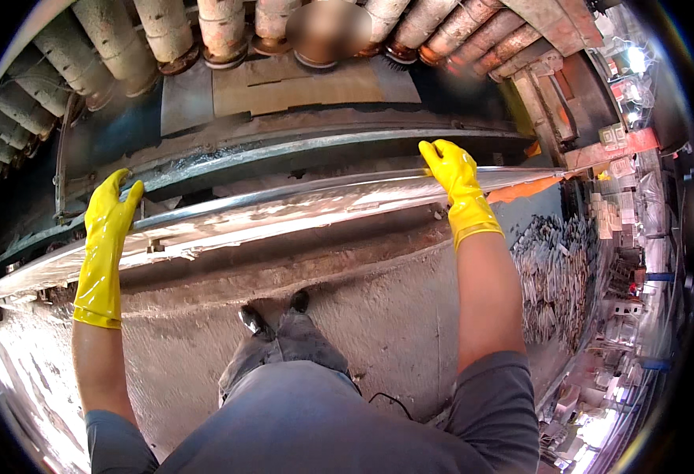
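- Slab (284,209): long and pale with a shiny upper edge, it runs from the far left across to the right, in front of the person, passing both hands.
- Left hand (110,221): yellow-gloved, at the left part of the slab's edge, with thumb and fingers apart.
- Rollers (110,43): a row of worn cylinders along the top, beyond the slab.
- Shoes (252,319): dark, on the floor (394,316), on the person's side of the slab.
- Board (299,87): tan, lying below the rollers.
- Cable (390,396): dark and curved, beside the person.
- Right hand (450,166): also yellow-gloved, at the slab's edge, fingers bent; whether it is clamped on it, I cannot tell.
- Orange sheet (525,189): just beyond the right wrist, under the slab's right end.
- Strips (552,276): many thin grey pieces, massed right of the forearm.
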### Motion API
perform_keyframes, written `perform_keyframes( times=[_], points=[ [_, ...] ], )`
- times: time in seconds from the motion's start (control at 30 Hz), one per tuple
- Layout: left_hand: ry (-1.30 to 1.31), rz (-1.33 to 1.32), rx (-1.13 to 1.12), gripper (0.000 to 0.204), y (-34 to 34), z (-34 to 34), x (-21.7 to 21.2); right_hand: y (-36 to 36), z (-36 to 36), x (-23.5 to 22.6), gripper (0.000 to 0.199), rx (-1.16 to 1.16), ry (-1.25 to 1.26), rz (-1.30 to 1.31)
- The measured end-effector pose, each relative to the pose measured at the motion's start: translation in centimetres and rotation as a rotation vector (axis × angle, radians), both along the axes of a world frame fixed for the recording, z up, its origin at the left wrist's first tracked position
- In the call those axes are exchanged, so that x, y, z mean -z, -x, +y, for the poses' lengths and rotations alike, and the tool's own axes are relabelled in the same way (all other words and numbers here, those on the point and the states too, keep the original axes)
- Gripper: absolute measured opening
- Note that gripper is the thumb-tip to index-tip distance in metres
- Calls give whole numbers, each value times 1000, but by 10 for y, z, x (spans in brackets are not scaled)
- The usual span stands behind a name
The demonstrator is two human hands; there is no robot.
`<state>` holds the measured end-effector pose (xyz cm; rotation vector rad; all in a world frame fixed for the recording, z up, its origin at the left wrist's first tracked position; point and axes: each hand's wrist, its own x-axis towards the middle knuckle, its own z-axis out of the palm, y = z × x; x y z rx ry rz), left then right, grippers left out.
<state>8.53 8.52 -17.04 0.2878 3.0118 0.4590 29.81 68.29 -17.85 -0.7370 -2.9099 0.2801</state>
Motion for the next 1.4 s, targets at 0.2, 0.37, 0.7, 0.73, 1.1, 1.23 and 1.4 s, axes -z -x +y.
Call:
perform_keyframes(
  times=[0.2, 0.37, 0.7, 0.73, 1.1, 1.23, 1.4],
  points=[
    [28, -12, -26, 60, 4, -13, 4, 18, -5, -15, 57, 9, 41, -190],
    [42, -70, -85, 60, 10, 1, -5, 35, 30, -9, 73, 30, 233, -471],
    [47, 94, -221, 63, 18, -17, 8, 45, 18, -22, 72, -34, 204, -614],
    [49, 123, -217, 63, 18, -17, 8, 44, 19, -23, 71, -41, 194, -612],
    [-14, 131, -208, 59, 26, -27, 14, 38, 14, -33, 62, -26, 232, -476],
    [29, 85, -177, 59, 28, -34, 17, 27, 5, -37, 61, -52, 209, -265],
    [6, 56, -159, 61, 23, -18, 10, -2, 6, -14, 38, -381, -43, 347]
  ],
)
